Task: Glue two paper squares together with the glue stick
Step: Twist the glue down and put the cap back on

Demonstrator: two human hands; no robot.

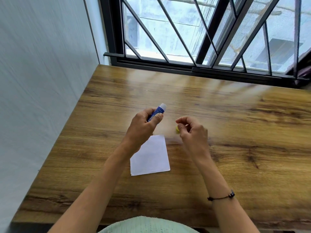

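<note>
A white paper square [150, 157] lies flat on the wooden table [235, 132], near its front middle; I cannot tell whether a second sheet lies under it. My left hand [142, 130] hovers above the paper's far left corner and grips a blue glue stick [157, 112] with its white glue tip uncapped and pointing up and away. My right hand [192, 130] is to the right of the paper, fingers loosely curled and apart, holding nothing. A small yellow cap [177, 130] sits on the table just left of my right fingers, partly hidden.
A white wall [42, 81] runs along the table's left edge. A dark-framed barred window [202, 39] stands behind the far edge. A black cord bracelet [222, 196] is on my right wrist.
</note>
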